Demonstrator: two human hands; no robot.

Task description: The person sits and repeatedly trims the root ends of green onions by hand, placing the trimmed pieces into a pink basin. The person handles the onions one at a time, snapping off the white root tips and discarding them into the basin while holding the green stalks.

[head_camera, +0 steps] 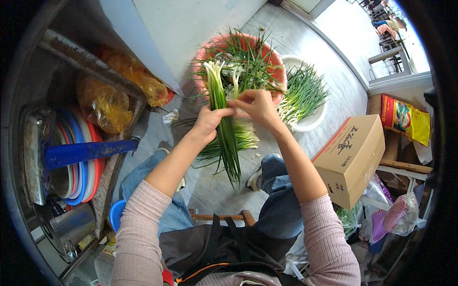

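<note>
My left hand grips a bunch of scallions, with the white ends pointing up and away and the long green leaves hanging toward my knees. My right hand is beside it, thumb and forefinger pinched together at the edge of the bunch. A separate pale scallion stalk rises from those fingers, its lower part hidden. Just beyond both hands stands a pink basin heaped with scallions and leaf scraps. Below the hands, a pile of scallions lies on the floor, white ends to the right.
A white basin of scallions stands right of the pink one. At right sit a cardboard box bearing writing and a red-yellow packet. A shelf on the left holds stacked plastic-rimmed sieves, a blue bar and a yellowish bag.
</note>
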